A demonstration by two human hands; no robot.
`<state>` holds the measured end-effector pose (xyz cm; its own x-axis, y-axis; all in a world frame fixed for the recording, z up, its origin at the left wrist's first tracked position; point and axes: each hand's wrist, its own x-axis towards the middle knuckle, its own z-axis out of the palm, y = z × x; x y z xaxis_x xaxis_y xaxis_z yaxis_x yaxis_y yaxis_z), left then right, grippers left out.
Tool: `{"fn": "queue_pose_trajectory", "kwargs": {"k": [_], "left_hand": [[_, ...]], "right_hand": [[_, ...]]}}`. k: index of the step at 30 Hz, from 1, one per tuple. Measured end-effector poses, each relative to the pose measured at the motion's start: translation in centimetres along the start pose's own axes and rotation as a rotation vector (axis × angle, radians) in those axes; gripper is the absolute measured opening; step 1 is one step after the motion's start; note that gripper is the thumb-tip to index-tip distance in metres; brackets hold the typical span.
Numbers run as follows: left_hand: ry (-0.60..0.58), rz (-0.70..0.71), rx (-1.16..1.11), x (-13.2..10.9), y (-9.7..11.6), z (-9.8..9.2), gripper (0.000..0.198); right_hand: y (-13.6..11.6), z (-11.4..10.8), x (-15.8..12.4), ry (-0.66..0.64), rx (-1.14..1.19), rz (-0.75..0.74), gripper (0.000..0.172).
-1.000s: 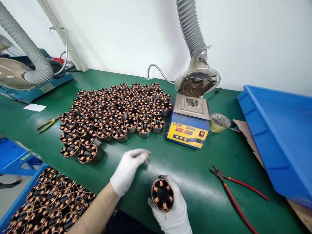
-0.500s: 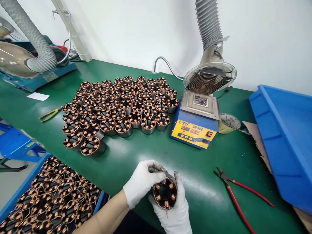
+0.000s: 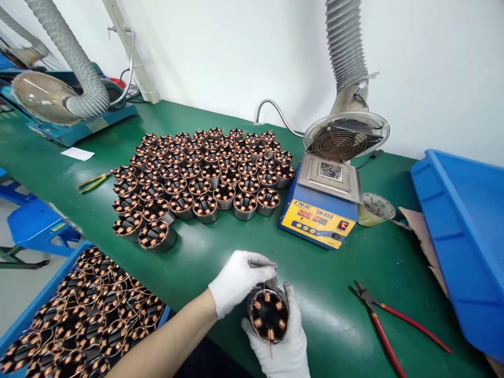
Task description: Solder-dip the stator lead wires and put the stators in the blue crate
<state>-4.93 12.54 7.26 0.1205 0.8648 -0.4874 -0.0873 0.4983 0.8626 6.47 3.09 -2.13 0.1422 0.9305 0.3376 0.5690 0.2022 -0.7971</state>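
My right hand (image 3: 281, 341), in a white glove with darkened fingertips, is wrapped around a motor stator (image 3: 251, 321) with copper coils inside its ring. The stator's open face is turned up toward me, and a short wire end sticks out at its lower edge. Just above the stator's far rim, my left hand (image 3: 242, 281), also gloved, has thumb and fingers pinched together on a thin copper wire, whose end is mostly hidden by the fingers. To the right on the green table (image 3: 326, 294) lie red-handled cutting pliers (image 3: 370, 303), jaws apart.
Several rows of stators (image 3: 205, 207) stand at the back left. Behind my hands is a blue and yellow solder pot (image 3: 315, 223) under an extraction hood (image 3: 346, 136). Blue bins flank me: an upright-walled bin (image 3: 464, 252) right, one with wired stators (image 3: 90, 325) left. Yellow-handled pliers (image 3: 94, 182) lie farther left.
My left hand has lifted slightly up and away from the stator's rim, its fingers still pinched. The right hand keeps hold of the stator. The whole view has shifted a little.
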Motion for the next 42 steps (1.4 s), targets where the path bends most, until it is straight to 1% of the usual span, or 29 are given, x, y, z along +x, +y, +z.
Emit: {"fn": "queue_pose_trajectory", "kwargs": {"k": [3, 4, 5, 6, 8, 9, 10, 13, 15, 18, 21, 23, 25, 27, 28, 30, 32, 37, 40, 42], "left_hand": [[0.096, 0.131, -0.016, 0.7, 1.2, -1.4, 0.021], [0.128, 0.160, -0.021, 0.7, 1.5, -1.9, 0.024], [0.137, 0.156, -0.031, 0.5, 1.7, -2.2, 0.027], [0.117, 0.119, -0.041, 0.2, 1.7, -2.3, 0.031], [0.014, -0.010, -0.064, -0.5, 1.4, -2.2, 0.041], [-0.033, -0.066, -0.078, -0.8, 1.1, -2.0, 0.044], [-0.057, -0.098, -0.090, -1.1, 0.7, -1.7, 0.042], [-0.018, -0.090, -0.108, -1.2, -0.4, -0.6, 0.027], [0.007, -0.095, -0.114, -1.1, -0.7, -0.1, 0.022], [0.051, -0.085, -0.109, -1.2, -0.6, 0.2, 0.020], [0.149, -0.012, -0.102, -1.6, -0.5, -0.1, 0.022], [0.184, 0.054, -0.121, -1.9, -0.5, -0.5, 0.027], [0.152, 0.071, -0.131, -2.1, -0.6, -0.8, 0.034], [0.062, 0.031, -0.097, -2.1, -0.8, -0.9, 0.040], [0.018, 0.001, -0.076, -2.1, -0.9, -0.8, 0.039], [-0.024, -0.036, -0.062, -2.0, -1.1, -0.5, 0.028], [-0.008, -0.044, -0.081, -2.0, -1.2, -0.1, 0.018], [0.078, -0.019, -0.084, -2.0, -1.5, 0.5, 0.014], [0.156, 0.057, -0.027, -2.3, -1.6, 0.0, 0.020], [0.197, 0.131, 0.036, -2.8, -1.8, -0.9, 0.027]], "right_hand": [[0.2, 0.1, 0.0, 0.002, 0.013, -0.025, 0.085], [0.2, 0.1, 0.1, 0.012, 0.020, -0.037, 0.082], [0.3, 0.1, 0.1, 0.028, 0.031, -0.055, 0.078], [0.4, 0.1, 0.2, 0.038, 0.044, -0.082, 0.072], [0.5, 0.1, 0.3, 0.050, 0.066, -0.143, 0.061], [0.5, 0.1, 0.3, 0.054, 0.074, -0.161, 0.058], [0.5, 0.1, 0.3, 0.054, 0.077, -0.160, 0.057], [0.2, 0.1, 0.1, 0.045, 0.059, -0.055, 0.063], [-0.1, 0.0, 0.0, 0.022, 0.048, 0.012, 0.068], [-0.4, -0.1, -0.2, 0.001, 0.059, 0.046, 0.072], [-0.3, 0.0, -0.1, -0.008, 0.054, 0.049, 0.073], [-0.1, 0.0, 0.0, 0.002, 0.048, 0.028, 0.073], [0.1, 0.1, 0.0, 0.018, 0.050, -0.016, 0.072], [0.2, 0.2, 0.1, 0.026, 0.047, -0.050, 0.073], [0.2, 0.2, 0.1, 0.023, 0.043, -0.055, 0.073], [0.2, 0.2, 0.1, 0.009, 0.036, -0.035, 0.073], [0.2, 0.2, 0.1, 0.004, 0.040, -0.013, 0.073], [0.6, 0.1, -0.2, -0.016, 0.077, 0.015, 0.079], [1.0, -0.2, -0.5, -0.058, 0.109, 0.023, 0.085], [0.9, -0.4, -0.5, -0.077, 0.089, 0.045, 0.084]]}}
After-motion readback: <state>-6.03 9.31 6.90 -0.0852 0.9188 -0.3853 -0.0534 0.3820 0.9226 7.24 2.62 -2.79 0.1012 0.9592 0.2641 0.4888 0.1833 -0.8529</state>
